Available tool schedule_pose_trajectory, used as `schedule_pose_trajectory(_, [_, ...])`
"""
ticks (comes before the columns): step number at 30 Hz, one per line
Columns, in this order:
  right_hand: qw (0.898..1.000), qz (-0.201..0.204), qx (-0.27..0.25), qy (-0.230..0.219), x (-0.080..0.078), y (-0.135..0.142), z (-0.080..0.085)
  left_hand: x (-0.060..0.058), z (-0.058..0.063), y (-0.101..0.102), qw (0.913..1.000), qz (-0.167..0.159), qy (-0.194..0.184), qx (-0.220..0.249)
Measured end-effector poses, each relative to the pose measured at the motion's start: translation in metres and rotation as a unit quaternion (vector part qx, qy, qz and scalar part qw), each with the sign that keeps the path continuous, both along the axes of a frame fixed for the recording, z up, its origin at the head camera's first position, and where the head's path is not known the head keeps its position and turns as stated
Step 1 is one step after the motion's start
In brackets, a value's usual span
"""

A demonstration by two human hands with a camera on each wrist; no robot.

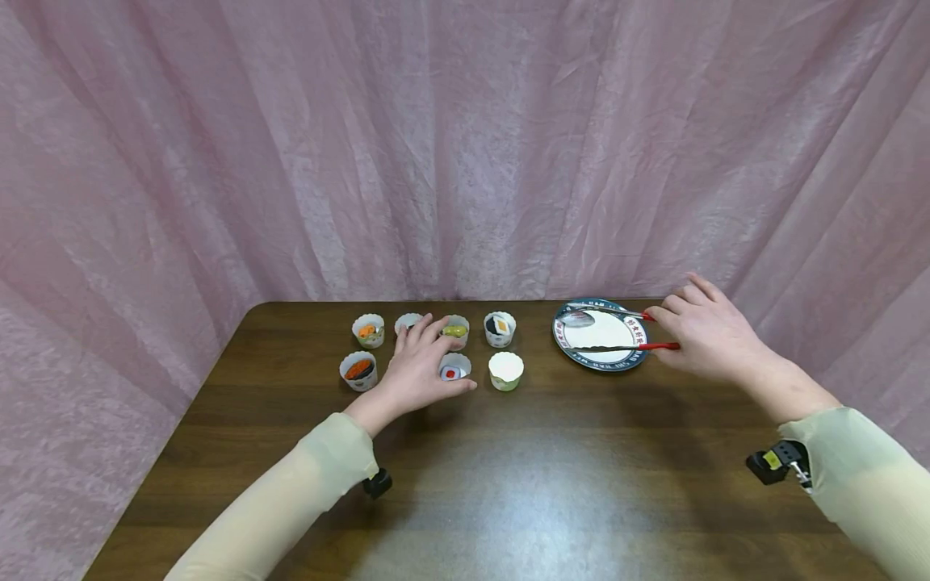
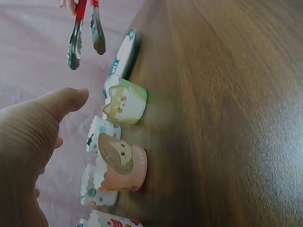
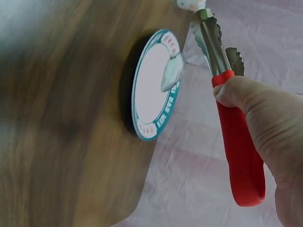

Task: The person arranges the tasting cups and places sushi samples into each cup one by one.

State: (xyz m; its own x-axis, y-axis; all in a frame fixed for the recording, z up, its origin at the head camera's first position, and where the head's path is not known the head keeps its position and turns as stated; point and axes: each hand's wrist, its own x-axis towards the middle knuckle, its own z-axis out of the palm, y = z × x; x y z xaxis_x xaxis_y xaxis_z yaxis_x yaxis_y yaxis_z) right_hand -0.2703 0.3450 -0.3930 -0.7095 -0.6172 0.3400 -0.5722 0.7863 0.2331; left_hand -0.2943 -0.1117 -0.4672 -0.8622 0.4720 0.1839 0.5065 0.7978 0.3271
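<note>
My right hand (image 1: 708,331) grips a pair of red-handled tongs (image 3: 239,142) above a white plate (image 1: 606,331) with a blue patterned rim. The metal arms of the tongs are spread apart, pointing left. On the plate lies a silvery-grey piece (image 3: 173,72). My left hand (image 1: 420,367), fingers loosely spread, reaches over the paper cups and partly hides some of them. Near its thumb is a cup (image 1: 455,367) with a blue-and-red sushi-like piece. A green cup (image 1: 506,371) stands just to the right, with only its pale inside showing.
Other paper cups hold small sushi-like pieces: an orange-topped one (image 1: 368,331), a red-orange one (image 1: 359,369), a yellow-green one (image 1: 455,331) and a black-and-white one (image 1: 500,328). All stand on a brown wooden table (image 1: 552,484). A pink curtain (image 1: 465,161) hangs behind its far edge.
</note>
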Motion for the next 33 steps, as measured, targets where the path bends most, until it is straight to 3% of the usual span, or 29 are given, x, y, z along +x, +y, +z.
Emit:
schedule_pose_trajectory(12, [0.999,-0.031,0.01,-0.016,-0.002,0.016,-0.005,-0.001,-0.001,0.02,0.9994,-0.006,0.008,-0.033])
schedule_pose_trajectory(33, [0.999,-0.038,0.032,-0.018,-0.014,0.021,-0.011,-0.011,-0.014,0.051,0.9971,0.012,-0.009,-0.075])
